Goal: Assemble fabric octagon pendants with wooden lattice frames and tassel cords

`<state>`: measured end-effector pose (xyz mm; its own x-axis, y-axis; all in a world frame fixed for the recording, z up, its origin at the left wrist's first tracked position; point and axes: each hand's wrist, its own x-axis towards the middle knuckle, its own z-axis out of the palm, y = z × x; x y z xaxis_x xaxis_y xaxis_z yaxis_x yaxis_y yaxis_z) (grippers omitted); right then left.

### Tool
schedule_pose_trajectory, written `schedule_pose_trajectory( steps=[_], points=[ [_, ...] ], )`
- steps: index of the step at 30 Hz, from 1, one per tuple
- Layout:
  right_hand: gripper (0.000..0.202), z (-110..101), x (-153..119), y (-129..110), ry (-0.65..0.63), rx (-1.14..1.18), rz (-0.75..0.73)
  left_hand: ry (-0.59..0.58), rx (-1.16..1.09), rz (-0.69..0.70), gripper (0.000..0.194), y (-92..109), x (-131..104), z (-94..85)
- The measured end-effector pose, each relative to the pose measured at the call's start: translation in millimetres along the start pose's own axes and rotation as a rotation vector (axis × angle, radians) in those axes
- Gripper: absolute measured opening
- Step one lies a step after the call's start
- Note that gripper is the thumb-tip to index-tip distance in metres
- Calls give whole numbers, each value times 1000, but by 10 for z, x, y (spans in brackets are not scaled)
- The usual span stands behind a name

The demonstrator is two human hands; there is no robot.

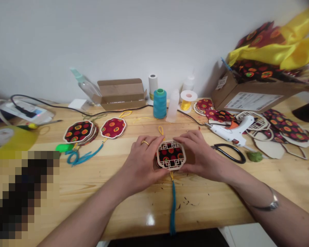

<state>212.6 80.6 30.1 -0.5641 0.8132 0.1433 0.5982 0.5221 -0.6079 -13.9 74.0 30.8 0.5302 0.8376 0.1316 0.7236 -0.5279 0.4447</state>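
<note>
Between my hands, near the front of the wooden table, is a fabric-covered ornament (171, 155) with a pale lattice frame on its face. A yellow loop (161, 130) sticks out at its top, and a blue tassel (173, 206) hangs from its bottom toward the table's front edge. My left hand (146, 161) grips the ornament's left edge, thumb below and fingers above. On the opposite edge, my right hand (197, 156) holds it the same way. Its underside is hidden.
Finished-looking ornaments (78, 132) are stacked at left beside a single red one (113, 128). Blue thread (160, 104) and a yellow ribbon spool (186, 103) stand behind. To the right lie a glue gun (231, 130), black-handled scissors (231, 154) and a fabric-filled cardboard box (249, 92).
</note>
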Motion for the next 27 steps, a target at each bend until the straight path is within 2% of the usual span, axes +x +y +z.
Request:
schedule_pose_trajectory(
  steps=[10, 17, 27],
  points=[
    [69, 42, 4, 40, 2, -36, -1, -4, 50, -25, 75, 25, -12, -12],
    [59, 20, 5, 71, -40, -20, -32, -17, 50, -39, 77, 5, -14, -7],
    [55, -14, 1, 88, -61, -14, -34, -41, 62, -59, 80, 3, -6, -13]
  ],
)
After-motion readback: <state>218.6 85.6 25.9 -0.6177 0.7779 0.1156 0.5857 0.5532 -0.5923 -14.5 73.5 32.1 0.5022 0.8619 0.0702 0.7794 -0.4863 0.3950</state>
